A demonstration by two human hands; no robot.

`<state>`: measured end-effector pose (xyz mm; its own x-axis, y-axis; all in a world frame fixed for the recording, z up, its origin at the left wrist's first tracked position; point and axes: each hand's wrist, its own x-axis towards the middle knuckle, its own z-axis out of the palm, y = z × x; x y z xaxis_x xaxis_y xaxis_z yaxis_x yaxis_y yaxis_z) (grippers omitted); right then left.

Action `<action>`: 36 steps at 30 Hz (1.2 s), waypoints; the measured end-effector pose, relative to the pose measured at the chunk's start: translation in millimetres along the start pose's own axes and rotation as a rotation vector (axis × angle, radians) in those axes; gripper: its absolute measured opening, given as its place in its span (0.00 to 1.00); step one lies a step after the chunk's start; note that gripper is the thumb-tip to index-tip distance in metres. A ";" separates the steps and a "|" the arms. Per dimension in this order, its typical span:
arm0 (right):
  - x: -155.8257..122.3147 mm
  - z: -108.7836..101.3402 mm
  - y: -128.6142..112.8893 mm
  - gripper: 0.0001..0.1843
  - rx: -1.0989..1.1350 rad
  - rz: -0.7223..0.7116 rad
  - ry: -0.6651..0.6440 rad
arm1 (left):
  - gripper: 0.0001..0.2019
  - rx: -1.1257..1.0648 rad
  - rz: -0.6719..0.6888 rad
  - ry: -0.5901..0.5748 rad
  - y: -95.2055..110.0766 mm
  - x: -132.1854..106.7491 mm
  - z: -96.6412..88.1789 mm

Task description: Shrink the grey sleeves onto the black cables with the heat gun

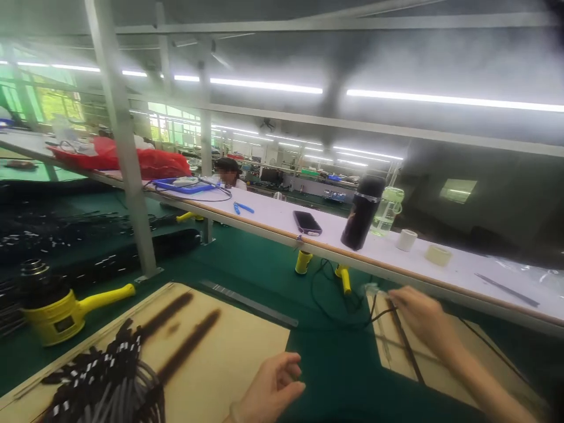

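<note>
My left hand (pixel 275 388) is low in the middle, over the edge of a scorched tan board (pixel 247 329). Its fingers are loosely curled and apart, with nothing in them. To its left lies a bundle of dark grey cables (pixel 110 376) with black ends and white marks. My right hand (pixel 418 320) reaches out over a second tan board (pixel 445 364). Its fingertips are pinched at a thin black cable (pixel 378 317), which runs left across the green mat. Blur hides the exact contact between fingers and cable.
A yellow heat gun (pixel 57 317) stands at left; a metal ruler (pixel 251 302) lies behind the board. The shelf (pixel 273 217) above holds a phone (pixel 307 222), black flask (pixel 362 214), green bottle (pixel 388 211), tape rolls and blue cutters (pixel 243 208). A person sits beyond.
</note>
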<state>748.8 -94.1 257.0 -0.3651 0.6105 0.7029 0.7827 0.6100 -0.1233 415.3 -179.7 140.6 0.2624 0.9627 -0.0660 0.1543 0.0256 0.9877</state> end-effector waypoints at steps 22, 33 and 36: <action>-321.7 104.1 -231.2 0.31 0.909 1.608 -0.175 | 0.50 0.895 0.054 -0.450 -85.2 27.8 94.2; -369.8 72.2 -234.5 0.38 0.584 1.604 -0.071 | 0.58 1.407 0.169 -0.626 -104.6 103.4 190.4; -344.9 77.9 -199.0 0.30 0.450 1.403 -0.118 | 0.58 1.438 0.165 -0.643 -101.2 104.9 192.1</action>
<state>679.6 -386.7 -15.5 0.4860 0.8434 -0.2289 0.3121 -0.4122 -0.8559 610.2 -133.1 6.5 0.6526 0.6489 -0.3913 0.7220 -0.6892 0.0612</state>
